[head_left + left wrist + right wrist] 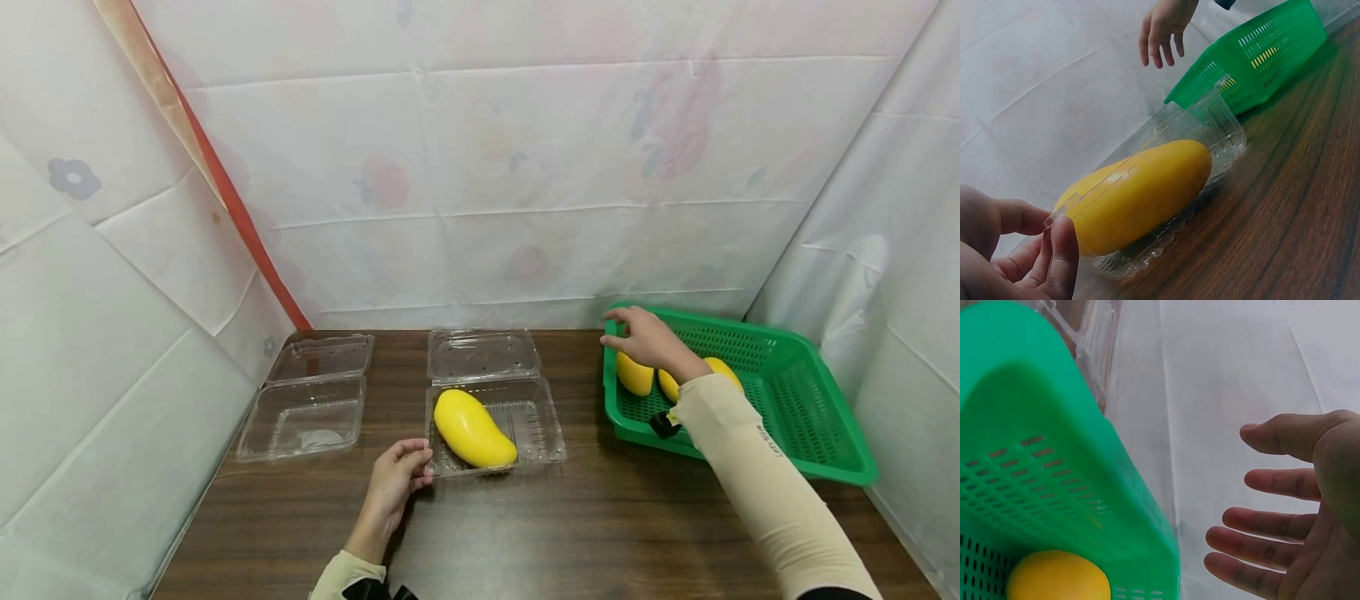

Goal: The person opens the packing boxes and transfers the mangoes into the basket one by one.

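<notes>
A yellow mango (474, 429) lies slantwise in the left part of a clear plastic clamshell box (536, 425), whose lid (483, 354) is folded back toward the wall. At the box's front left corner my left hand (395, 483) pinches the rim between thumb and fingers, as the left wrist view shows (1029, 250). My right hand (648, 340) hovers over the left end of a green basket (813, 400), fingers spread and holding nothing. Beneath that hand and forearm, yellow mangoes (634, 375) sit in the basket, partly hidden by the arm.
A second clear clamshell box (303, 417) stands with its lid raised back on the left of the brown wooden table (540, 533). White printed sheeting (465, 167) closes off the back and both sides. A red strip (240, 217) runs down the left corner.
</notes>
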A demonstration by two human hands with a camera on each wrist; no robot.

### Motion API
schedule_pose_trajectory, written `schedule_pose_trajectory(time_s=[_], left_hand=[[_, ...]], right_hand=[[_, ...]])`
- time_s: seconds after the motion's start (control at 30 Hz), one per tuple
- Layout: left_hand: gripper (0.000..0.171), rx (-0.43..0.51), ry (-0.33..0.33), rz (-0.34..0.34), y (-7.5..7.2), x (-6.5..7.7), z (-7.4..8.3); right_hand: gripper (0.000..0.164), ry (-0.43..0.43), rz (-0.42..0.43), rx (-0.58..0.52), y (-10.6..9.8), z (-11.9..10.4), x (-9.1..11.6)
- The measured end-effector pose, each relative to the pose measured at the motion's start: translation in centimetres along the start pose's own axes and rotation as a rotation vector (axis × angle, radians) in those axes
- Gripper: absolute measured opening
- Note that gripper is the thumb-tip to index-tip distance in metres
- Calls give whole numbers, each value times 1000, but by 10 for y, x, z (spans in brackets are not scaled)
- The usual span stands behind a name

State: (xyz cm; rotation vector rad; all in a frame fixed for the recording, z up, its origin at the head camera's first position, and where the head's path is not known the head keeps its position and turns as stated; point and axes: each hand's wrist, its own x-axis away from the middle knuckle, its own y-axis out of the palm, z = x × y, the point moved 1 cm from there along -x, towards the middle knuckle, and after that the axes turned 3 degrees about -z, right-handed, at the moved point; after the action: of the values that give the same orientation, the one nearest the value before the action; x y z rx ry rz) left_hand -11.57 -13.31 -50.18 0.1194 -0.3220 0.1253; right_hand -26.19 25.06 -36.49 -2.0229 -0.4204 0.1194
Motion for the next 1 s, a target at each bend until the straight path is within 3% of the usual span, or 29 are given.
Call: schedule_pose_trajectory(time_s=[1.0], left_hand=[[29, -8, -6, 6, 0, 3, -2]], right_hand=[[49, -111, 3, -27, 22, -46, 0]])
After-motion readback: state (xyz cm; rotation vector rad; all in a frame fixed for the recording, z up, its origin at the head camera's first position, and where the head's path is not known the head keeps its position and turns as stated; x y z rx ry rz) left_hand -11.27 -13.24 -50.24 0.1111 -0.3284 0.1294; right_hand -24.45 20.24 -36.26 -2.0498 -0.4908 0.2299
